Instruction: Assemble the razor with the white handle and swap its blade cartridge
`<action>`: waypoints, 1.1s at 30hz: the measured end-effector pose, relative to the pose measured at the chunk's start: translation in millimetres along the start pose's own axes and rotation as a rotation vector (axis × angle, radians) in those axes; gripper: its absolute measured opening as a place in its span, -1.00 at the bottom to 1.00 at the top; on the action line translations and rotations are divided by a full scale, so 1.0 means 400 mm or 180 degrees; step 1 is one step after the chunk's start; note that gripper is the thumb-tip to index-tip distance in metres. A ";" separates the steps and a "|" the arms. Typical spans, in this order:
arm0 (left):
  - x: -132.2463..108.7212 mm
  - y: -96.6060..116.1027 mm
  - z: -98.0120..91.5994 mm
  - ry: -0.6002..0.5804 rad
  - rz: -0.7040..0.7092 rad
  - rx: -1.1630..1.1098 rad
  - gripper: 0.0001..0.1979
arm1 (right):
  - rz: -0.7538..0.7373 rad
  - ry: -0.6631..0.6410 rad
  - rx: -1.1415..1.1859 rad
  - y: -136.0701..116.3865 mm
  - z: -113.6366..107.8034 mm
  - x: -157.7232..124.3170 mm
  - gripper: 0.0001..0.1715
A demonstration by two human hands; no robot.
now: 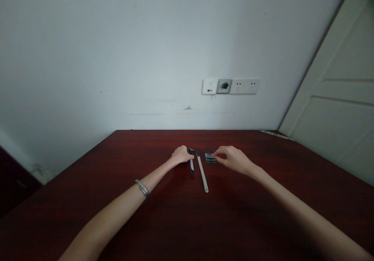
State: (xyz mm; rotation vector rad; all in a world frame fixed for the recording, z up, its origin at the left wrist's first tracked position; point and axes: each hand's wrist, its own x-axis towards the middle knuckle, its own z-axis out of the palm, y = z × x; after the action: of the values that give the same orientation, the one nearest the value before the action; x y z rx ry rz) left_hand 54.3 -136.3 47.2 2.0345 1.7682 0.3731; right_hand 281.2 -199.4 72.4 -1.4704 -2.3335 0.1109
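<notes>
My left hand (181, 154) is closed on a razor (191, 166) with a pale and black handle, its thumb across the upper part of the handle. The razor's dark green head points toward the wall. Just right of it lies a slim white-handled tool (203, 175) with a small dark tip at the far end and a hole in the near end; neither hand touches it. My right hand (233, 159) pinches the right edge of a small clear case of razor blades (210, 158), with green-blue strips showing inside. Its lower fingers are curled and partly hidden.
Everything lies on a dark red wooden table (163, 222) pushed against a white wall. Wall sockets (244, 86) sit above the table's back edge. A pale patterned strip (276, 134) lies at the back right corner, beside a white panelled door (336, 97).
</notes>
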 end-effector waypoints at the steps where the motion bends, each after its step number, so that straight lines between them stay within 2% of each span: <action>1: 0.005 0.009 -0.008 0.0033 0.0056 -0.0041 -0.77 | 0.0031 0.0028 0.0141 -0.001 0.003 0.001 -0.76; 5: 0.026 0.075 -0.043 0.0255 0.0321 -0.0215 -0.74 | 0.0197 0.0216 0.0736 -0.016 0.009 0.007 -0.69; 7: 0.032 0.121 -0.053 0.0413 0.0451 -0.0361 -0.71 | 0.0347 0.0332 0.0763 -0.032 0.001 0.007 -0.58; 10: 0.029 0.191 -0.049 0.0582 0.0607 -0.0537 -0.70 | 0.0707 0.0421 0.0248 -0.059 -0.022 -0.001 -0.47; 13: 0.021 0.247 -0.030 0.0626 0.0767 -0.0618 -0.69 | 0.1050 0.0405 -0.0477 -0.074 -0.045 -0.014 -0.46; 16: 0.016 0.283 -0.008 0.0604 0.0873 -0.0658 -0.69 | 0.1183 0.0310 -0.0860 -0.071 -0.059 -0.025 -0.48; 26: 0.024 0.347 0.044 0.0936 0.1180 -0.0999 -0.68 | 0.1251 0.0376 -0.1027 0.000 -0.077 -0.050 -0.63; 30: 0.020 0.340 0.039 0.0814 0.1585 -0.1123 -0.66 | 0.1182 0.0515 -0.0852 0.076 -0.100 -0.076 -0.63; 33: 0.025 0.301 0.018 0.0621 0.1947 -0.0904 -0.71 | 0.1122 0.0351 -0.0538 0.161 -0.109 -0.114 -0.61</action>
State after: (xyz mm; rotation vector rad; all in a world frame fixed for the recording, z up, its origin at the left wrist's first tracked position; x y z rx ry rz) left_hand 164.3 -139.9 97.5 2.3386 1.0611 0.9707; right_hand 369.1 -216.4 83.5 -1.9090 -2.0185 -0.0749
